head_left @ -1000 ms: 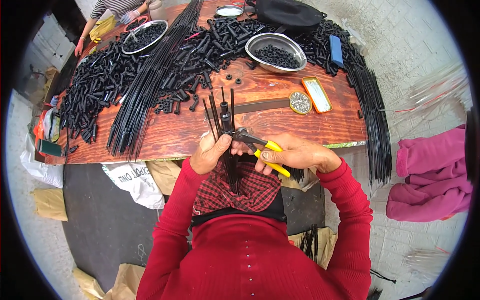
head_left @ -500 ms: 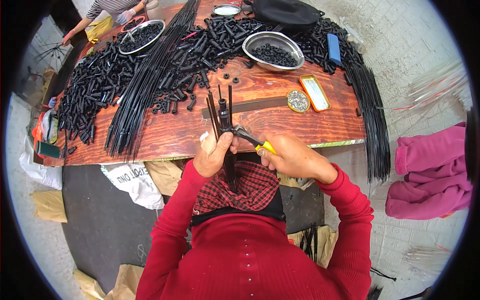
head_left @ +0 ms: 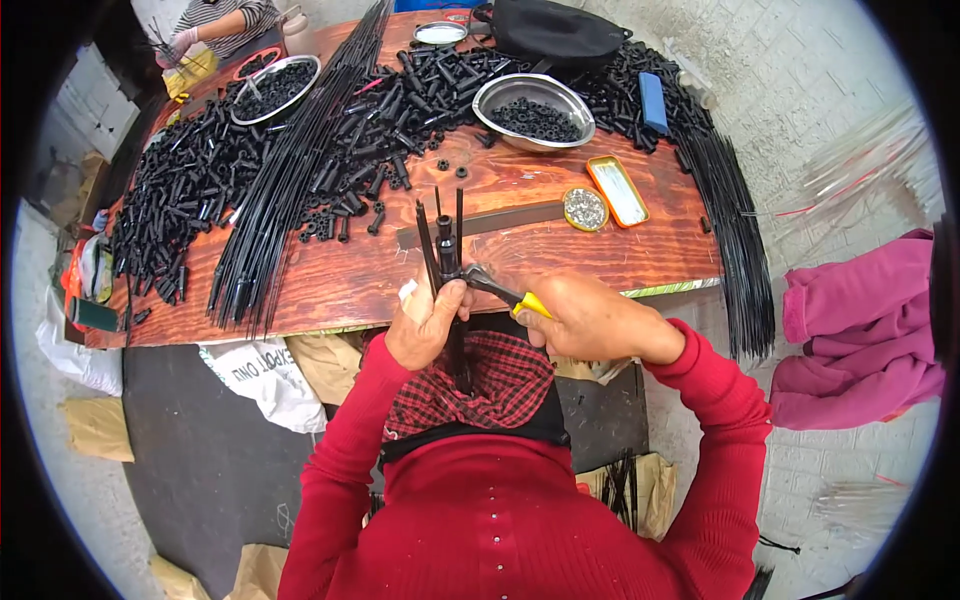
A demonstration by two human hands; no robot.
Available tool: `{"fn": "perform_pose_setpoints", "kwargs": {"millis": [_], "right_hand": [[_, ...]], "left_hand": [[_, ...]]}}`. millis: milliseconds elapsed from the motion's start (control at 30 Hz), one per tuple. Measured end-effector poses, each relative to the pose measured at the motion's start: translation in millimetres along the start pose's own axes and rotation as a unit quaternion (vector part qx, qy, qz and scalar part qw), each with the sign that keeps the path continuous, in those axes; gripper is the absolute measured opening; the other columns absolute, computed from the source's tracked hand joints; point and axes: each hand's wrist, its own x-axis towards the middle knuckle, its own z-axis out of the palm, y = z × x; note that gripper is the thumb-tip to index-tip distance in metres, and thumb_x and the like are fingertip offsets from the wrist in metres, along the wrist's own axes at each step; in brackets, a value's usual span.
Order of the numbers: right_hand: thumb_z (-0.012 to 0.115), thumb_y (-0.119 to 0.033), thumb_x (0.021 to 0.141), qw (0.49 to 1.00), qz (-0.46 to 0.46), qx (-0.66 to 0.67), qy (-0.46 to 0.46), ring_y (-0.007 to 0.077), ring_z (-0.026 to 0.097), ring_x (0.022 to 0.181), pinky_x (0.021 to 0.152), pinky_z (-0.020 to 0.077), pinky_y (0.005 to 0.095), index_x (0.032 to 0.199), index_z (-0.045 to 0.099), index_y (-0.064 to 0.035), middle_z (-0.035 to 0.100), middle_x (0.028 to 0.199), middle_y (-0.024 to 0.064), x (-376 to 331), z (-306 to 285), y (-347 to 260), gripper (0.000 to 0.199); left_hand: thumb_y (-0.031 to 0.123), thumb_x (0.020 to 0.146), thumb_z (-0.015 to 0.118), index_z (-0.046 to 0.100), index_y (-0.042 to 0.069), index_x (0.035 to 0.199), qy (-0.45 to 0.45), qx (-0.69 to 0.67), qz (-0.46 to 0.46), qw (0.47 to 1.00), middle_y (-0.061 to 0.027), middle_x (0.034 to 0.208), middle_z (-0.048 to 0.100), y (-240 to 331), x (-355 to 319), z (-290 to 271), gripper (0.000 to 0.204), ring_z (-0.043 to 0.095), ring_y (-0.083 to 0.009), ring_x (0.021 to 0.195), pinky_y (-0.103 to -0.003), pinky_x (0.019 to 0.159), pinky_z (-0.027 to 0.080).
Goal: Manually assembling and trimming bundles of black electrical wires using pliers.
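My left hand [head_left: 424,328] is wrapped round a black umbrella frame [head_left: 447,243], held upright just off the table's front edge. Its thin ribs point up around the central shaft, and the lower end hangs down over my checked lap cloth. White wrapping covers part of a left finger. In my right hand [head_left: 595,318] is a pair of pliers [head_left: 507,293] with yellow handles, closed in my fist. The jaws meet the frame at its collar, just above my left thumb; what they pinch is too small to make out.
The wooden table [head_left: 330,280] bears heaps of black plastic tubes [head_left: 200,165], long black ribs [head_left: 290,150], a metal bowl [head_left: 590,115] of small black rings, a round tin [head_left: 585,209] and an orange-rimmed tray [head_left: 618,190]. A co-worker [head_left: 225,25] sits at the far left.
My right elbow has swung slightly outward while the pliers stay at the frame's collar. The table sits slightly lower in view. The co-worker's hands and the rods have moved up.
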Motion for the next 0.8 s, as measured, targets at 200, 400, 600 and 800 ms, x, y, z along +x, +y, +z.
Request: {"fn": "perform_pose_setpoints", "kwargs": {"millis": [200, 400, 600, 800], "right_hand": [[0.057, -0.005, 0.080, 0.982, 0.023, -0.166, 0.084, 0.0456, 0.063, 0.073, 0.064, 0.0500, 0.0510, 0.092, 0.053, 0.0085, 0.062, 0.076, 0.0296, -5, 14, -14, 0.019], [0.056, -0.008, 0.083, 0.986, 0.040, -0.145, 0.070, 0.0463, 0.062, 0.070, 0.064, 0.0497, 0.0511, 0.088, 0.055, 0.0073, 0.062, 0.074, 0.0287, 1, 18, -16, 0.016], [0.050, -0.014, 0.096, 0.977, 0.038, 0.204, -0.051, 0.0178, 0.065, 0.066, 0.062, 0.0527, 0.0329, 0.101, 0.054, 0.0047, 0.065, 0.077, 0.0102, 10, 14, -5, 0.021], [0.047, -0.014, 0.097, 0.968, 0.018, 0.230, -0.099, 0.0170, 0.065, 0.072, 0.066, 0.0534, 0.0316, 0.113, 0.053, 0.0031, 0.065, 0.084, 0.0112, 6, 6, 4, 0.023]], "left_hand": [[0.026, 0.102, 0.043, 0.046, 0.002, 0.121, -0.006, 0.013, 0.007, 1.000, -0.0035, 0.080, 0.052, 12, 3, 3, 0.031, 0.051, -0.0116, 0.072, -0.028, 0.068, 0.046], [0.024, 0.101, 0.045, 0.047, 0.000, 0.119, 0.013, 0.002, 0.018, 1.000, -0.0034, 0.078, 0.052, 14, 4, 1, 0.030, 0.051, -0.0118, 0.071, -0.028, 0.066, 0.045], [0.031, 0.098, 0.053, 0.047, -0.001, 0.117, -0.054, -0.214, 0.031, 0.975, -0.0019, 0.077, 0.047, -11, 4, -17, 0.038, 0.047, -0.0123, 0.069, -0.028, 0.063, 0.042], [0.033, 0.097, 0.053, 0.047, -0.001, 0.116, -0.075, -0.235, 0.019, 0.969, -0.0029, 0.078, 0.048, -6, 1, -17, 0.039, 0.047, -0.0133, 0.069, -0.029, 0.062, 0.041]]}}
